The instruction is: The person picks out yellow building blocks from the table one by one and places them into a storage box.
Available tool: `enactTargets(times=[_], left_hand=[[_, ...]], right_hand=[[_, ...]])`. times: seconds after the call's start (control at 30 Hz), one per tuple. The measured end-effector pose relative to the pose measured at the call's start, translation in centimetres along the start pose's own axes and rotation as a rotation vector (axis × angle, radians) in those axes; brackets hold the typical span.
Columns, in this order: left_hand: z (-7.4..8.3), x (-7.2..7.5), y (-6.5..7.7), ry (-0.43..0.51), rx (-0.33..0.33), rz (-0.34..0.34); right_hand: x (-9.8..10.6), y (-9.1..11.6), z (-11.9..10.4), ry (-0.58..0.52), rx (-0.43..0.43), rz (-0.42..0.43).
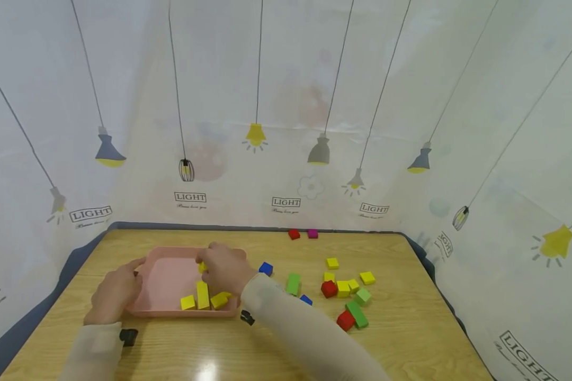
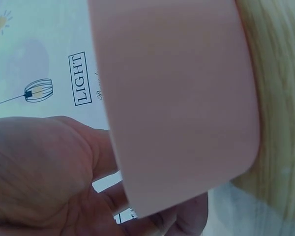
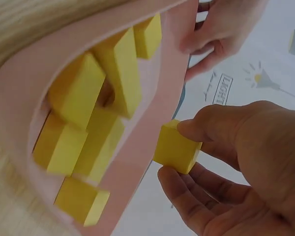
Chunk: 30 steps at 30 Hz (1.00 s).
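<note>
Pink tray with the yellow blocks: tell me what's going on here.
A person's right hand pinches a yellow block over the pink tray, while the left hand holds the tray's left side. More yellow blocks lie inside, toward the near wall. To the tray's right, loose blocks, including red, green, blue and yellow ones, are scattered on the wooden table.

At the back edge of the table (image 1: 410, 338) lie a red block (image 1: 294, 234) and, just beside it, a purple block (image 1: 312, 233). Nearer sits a blue block (image 1: 266, 269), left of a green block (image 1: 293, 283); a second blue block (image 1: 306, 300) is partly hidden. Farther right are another red block (image 1: 329, 289), a pale green cube (image 1: 363, 296), and a third red block (image 1: 346, 320) just beside a green bar (image 1: 357, 314). Behind, a pale sheet (image 1: 219, 69) bears printed lamps (image 1: 256, 135) and "LIGHT" labels (image 1: 286, 202).
</note>
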State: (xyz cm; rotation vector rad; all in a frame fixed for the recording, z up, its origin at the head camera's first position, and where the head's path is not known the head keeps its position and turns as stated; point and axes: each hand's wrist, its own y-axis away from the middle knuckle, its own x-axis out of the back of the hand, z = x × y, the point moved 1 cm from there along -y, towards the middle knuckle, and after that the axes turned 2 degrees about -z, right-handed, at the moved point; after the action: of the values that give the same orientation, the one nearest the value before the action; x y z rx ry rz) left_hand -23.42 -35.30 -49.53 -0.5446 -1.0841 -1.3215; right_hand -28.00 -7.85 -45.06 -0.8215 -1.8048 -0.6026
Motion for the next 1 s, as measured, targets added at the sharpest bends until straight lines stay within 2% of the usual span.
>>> enactTargets(times=[0.27, 0.43, 0.67, 0.83, 1.0], left_hand=[[-0.1, -0.2, 0.1, 0.01, 0.006, 0.006], [-0.3, -0.1, -0.1, 0.018, -0.008, 0.006], [0.1, 0.0, 0.3, 0.001, -0.027, 0.007], [0.5, -0.2, 0.4, -0.01, 0.004, 0.014], [0.6, -0.4, 0.2, -0.018, 0.033, 0.018]], right_hand=[[-2.3, -1.6, -3.7, 0.147, 0.189, -0.013], [-3.5, -2.2, -5.4, 0.194, 0.247, -0.056], [-3.8, -1.8, -5.2, 0.143, 0.247, -0.067], [-3.2, -1.1, -4.1, 0.148, 0.232, -0.022], [-2.4, 0.3, -2.7, 0.092, 0.174, -0.015]])
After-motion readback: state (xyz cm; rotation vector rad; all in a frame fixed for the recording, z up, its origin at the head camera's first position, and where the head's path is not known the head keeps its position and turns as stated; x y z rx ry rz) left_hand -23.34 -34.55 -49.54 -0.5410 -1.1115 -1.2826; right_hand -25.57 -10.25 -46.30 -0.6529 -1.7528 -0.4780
